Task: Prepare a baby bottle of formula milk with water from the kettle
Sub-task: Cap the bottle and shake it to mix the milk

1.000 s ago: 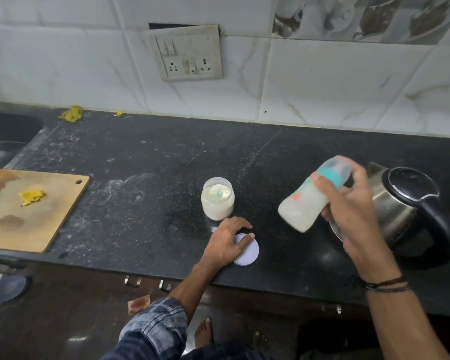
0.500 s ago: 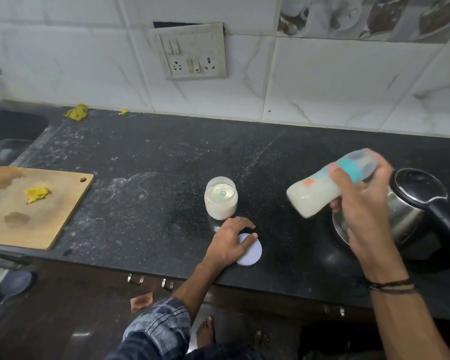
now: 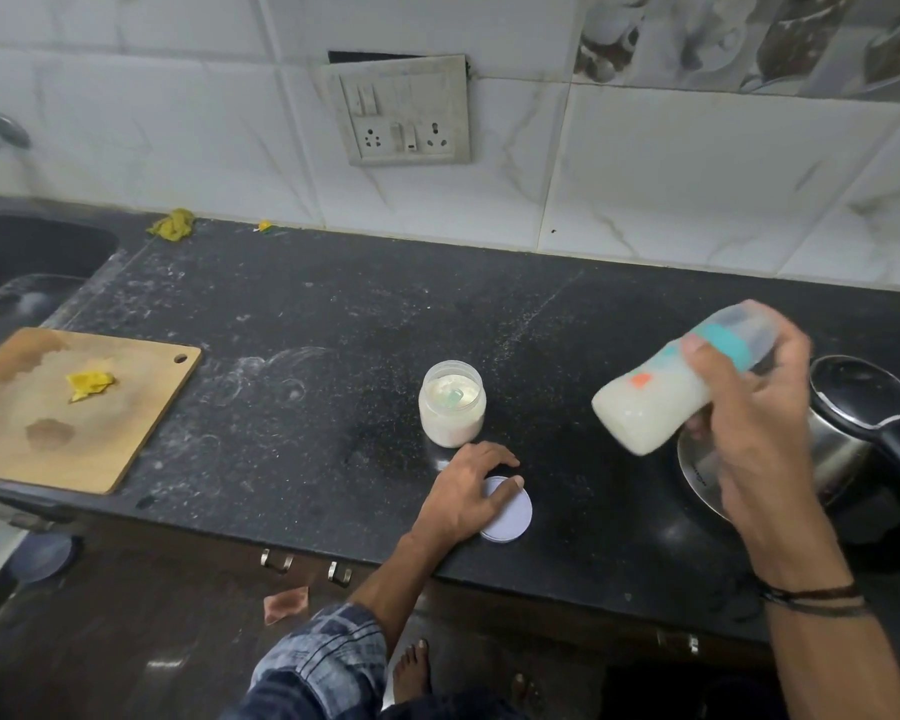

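Observation:
My right hand (image 3: 749, 407) grips a baby bottle (image 3: 655, 402) full of white milk, with a teal collar and clear cap. It is tilted almost sideways in the air, base toward the left, in front of the steel kettle (image 3: 853, 433) with a black lid. An open jar of formula powder (image 3: 452, 402) with a small scoop inside stands mid-counter. Just in front of it, my left hand (image 3: 463, 496) rests on the counter, fingers lying over the jar's white round lid (image 3: 510, 511).
The black stone counter (image 3: 307, 314) is dusted with powder. A wooden cutting board (image 3: 63, 407) with a yellow scrap lies at the left, beside a dark sink (image 3: 17, 252). A socket panel (image 3: 401, 111) hangs on the tiled wall. A yellow cloth (image 3: 172, 223) lies at the back.
The bottle in my right hand has swung between a steeper and a flatter tilt and is blurred, so it is being shaken. My left hand stays on the lid.

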`<state>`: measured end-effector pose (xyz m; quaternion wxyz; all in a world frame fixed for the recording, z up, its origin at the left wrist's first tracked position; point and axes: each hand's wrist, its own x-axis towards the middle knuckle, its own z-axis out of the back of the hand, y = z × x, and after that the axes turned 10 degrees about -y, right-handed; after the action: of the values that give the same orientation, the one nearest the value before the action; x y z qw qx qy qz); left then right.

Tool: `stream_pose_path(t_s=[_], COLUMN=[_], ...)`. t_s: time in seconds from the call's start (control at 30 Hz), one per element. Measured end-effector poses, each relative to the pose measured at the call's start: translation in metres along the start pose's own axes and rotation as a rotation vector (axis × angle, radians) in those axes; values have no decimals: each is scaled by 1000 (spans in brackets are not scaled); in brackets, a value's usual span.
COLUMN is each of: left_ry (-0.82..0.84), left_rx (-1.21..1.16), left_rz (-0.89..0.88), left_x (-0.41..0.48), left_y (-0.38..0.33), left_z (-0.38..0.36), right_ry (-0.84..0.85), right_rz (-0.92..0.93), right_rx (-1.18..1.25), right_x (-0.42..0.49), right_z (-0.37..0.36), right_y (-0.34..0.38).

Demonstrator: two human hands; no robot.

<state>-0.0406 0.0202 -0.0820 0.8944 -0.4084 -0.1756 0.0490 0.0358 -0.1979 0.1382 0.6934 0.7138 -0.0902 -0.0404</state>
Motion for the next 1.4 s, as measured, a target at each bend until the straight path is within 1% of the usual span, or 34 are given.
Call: stream_pose_path(t_s=[0.07, 0.17, 0.2, 0.23, 0.3, 0.37, 0.4, 0.47, 0.5, 0.53, 0.63, 0.67, 0.7, 0.77, 0.8, 0.83, 0.93, 0.97, 1.0, 1.07, 1.1, 1.13, 1.23, 1.27, 1.3, 1.37, 1.4], left_ry=[-6, -4, -4, -4, -3, -5, -5, -3, -1, -2, -8, -12, -14, -15, -14, -13, -13, -14, -15, -17, -16, -15, -15, -15, -14, -10, -10], left_rx=[-4, -5, -4, -2, 0, -2, -3, -3, -2, 0, 5, 7, 6, 5, 6, 6, 8, 8, 8, 6, 5, 3, 5, 7, 9, 10, 9], left_rz=[0, 2, 0, -1, 3, 7, 6, -2, -4, -3, 1, -1, -4, -5, -5, -6, -6, -6, -7, -12, -12, -11, -3, -2, -4, -9, -11], left_x=[0, 0, -1, -1, 0, 1, 0, 0, 0, 1, 1, 1, 0, 0, -1, 0, 1, 1, 1, 0, 0, 0, 0, 0, 1, 0, 0], left_y=[0, -1, -1, -1, -2, 0, 0, 2, 2, 2, 1, 1, 0, 0, 0, -1, -1, -1, 0, 0, 0, 0, -1, -1, -1, 0, 0], left_z=[0, 0, 1, 1, 1, 0, 0, -1, -1, -1, -1, -1, -1, 0, 0, 0, 0, 0, 0, 0, 0, 0, 0, 0, 1, 1, 1], right_ry=[-10, 146, 165, 142, 14, -60, -39, 79, 105, 88, -53, -59, -23, 122, 156, 143, -29, -53, -36, 84, 118, 109, -39, -52, -22, 107, 126], right_rz=[22, 4, 1, 8, 26, 39, 30, -19, -29, -19, 12, 13, 5, -36, -46, -41, -22, -17, -21, -53, -63, -55, -14, -14, -25, -57, -53], right_rx=[3, -116, -117, -89, 21, 51, 17, -76, -87, -71, 48, 47, 3, -111, -124, -109, 11, 22, 2, -80, -98, -94, 6, 13, -16, -103, -106], right_x=[3, 1, 0, -1, 2, 5, 5, 2, 2, 2, 10, 11, 10, 8, 7, 7, 9, 10, 9, 6, 5, 5, 12, 14, 14, 11, 10], right_z=[0, -4, -4, -3, -1, 2, 1, -1, -1, -1, 2, 2, 0, -3, -3, -3, -2, -2, -3, -6, -6, -5, 1, 2, 2, 0, 1], right_y=[4, 3, 3, 4, 5, 4, 4, -2, -3, -2, -1, -1, -1, -6, -8, -7, -8, -9, -11, -15, -17, -17, -14, -13, -11, -10, -10])
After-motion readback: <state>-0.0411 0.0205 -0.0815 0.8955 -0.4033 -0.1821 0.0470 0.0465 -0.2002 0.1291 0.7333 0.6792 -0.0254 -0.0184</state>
